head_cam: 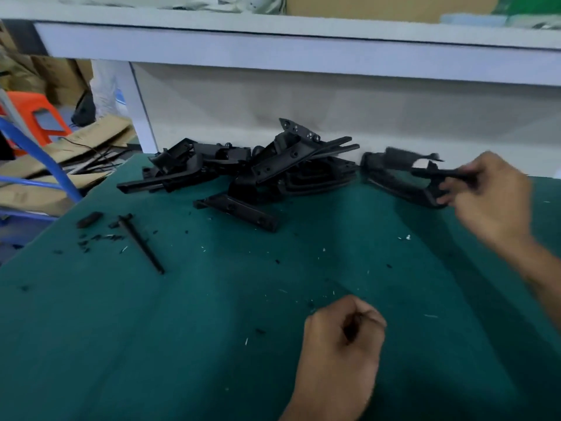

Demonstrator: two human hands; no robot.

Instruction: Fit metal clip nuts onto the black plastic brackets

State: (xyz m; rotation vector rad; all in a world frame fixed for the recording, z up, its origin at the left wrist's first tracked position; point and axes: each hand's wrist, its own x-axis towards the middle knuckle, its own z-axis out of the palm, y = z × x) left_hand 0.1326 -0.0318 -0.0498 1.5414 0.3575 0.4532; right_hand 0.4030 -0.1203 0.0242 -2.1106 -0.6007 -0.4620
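Note:
A heap of black plastic brackets (249, 168) lies at the back of the green table (182, 329). To the right of the heap, my right hand (488, 196) grips one black bracket (403, 180) by its right end; the bracket looks blurred. My left hand (343, 354) is near the front middle of the table, its fingers curled into a fist around something small and dark that I cannot make out. I see no metal clip nuts clearly.
A thin black rod (142, 244) and a small black block (89, 219) lie at the left among black and white scraps. A white shelf (303, 50) overhangs the back. An orange stool (39, 117) and cardboard (76, 147) sit beyond the left edge.

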